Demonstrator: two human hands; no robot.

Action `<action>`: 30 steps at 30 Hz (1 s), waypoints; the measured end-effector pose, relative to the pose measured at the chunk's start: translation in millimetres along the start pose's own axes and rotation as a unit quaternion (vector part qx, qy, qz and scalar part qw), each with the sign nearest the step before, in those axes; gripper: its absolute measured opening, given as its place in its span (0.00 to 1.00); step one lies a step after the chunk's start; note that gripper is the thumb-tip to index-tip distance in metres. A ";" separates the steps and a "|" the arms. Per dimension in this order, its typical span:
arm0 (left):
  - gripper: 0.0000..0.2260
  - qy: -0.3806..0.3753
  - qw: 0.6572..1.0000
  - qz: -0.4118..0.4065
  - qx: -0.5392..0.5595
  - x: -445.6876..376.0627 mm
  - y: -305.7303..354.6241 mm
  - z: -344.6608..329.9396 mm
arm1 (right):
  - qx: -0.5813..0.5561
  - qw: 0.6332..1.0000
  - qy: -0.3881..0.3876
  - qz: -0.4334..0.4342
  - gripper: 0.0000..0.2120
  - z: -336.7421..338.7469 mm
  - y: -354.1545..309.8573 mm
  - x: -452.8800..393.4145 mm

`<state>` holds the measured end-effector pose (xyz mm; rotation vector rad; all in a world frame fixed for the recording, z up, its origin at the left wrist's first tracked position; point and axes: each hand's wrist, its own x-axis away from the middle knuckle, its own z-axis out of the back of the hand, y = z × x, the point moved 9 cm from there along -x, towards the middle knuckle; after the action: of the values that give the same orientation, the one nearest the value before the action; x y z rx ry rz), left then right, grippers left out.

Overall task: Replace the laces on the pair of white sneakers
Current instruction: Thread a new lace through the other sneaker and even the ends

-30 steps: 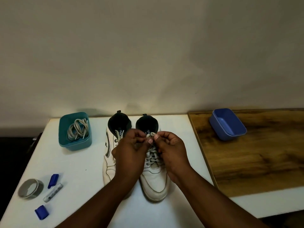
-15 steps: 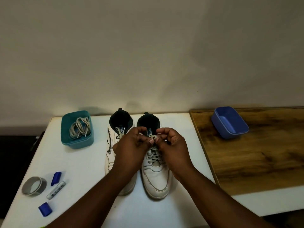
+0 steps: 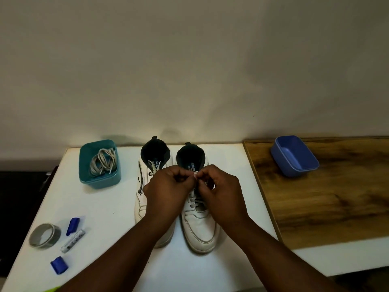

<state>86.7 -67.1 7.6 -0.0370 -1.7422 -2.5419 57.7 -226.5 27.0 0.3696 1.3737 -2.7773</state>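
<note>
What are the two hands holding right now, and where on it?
Both the left hand and right hand pinch the lace at the top of the right sneaker, near its tongue.

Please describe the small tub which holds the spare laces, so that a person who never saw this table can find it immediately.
Start at the white table and look to its far left corner, left of the two white sneakers. There stands a teal tub with a bundle of grey laces coiled inside. The other tub, on the wooden surface to the right, is blue and has nothing in it.
</note>
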 end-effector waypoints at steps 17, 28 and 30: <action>0.06 0.018 0.950 -0.107 -0.291 -1.9 17.5 5.2 | 0.182 0.977 -0.083 0.069 0.17 -16.0 4.6 1.4; 0.06 0.001 0.966 -0.020 -0.260 -5.0 -4.2 -2.2 | 0.151 0.988 0.010 -0.009 0.11 2.8 7.4 -0.2; 0.06 -0.003 0.968 -0.018 -0.251 -8.4 -8.8 -2.8 | 0.142 0.990 0.010 -0.009 0.10 2.8 5.8 -0.8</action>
<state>94.5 -66.3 -2.1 -0.0349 -1.0629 -2.9354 58.6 -232.4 24.3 0.3943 0.9885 -2.9957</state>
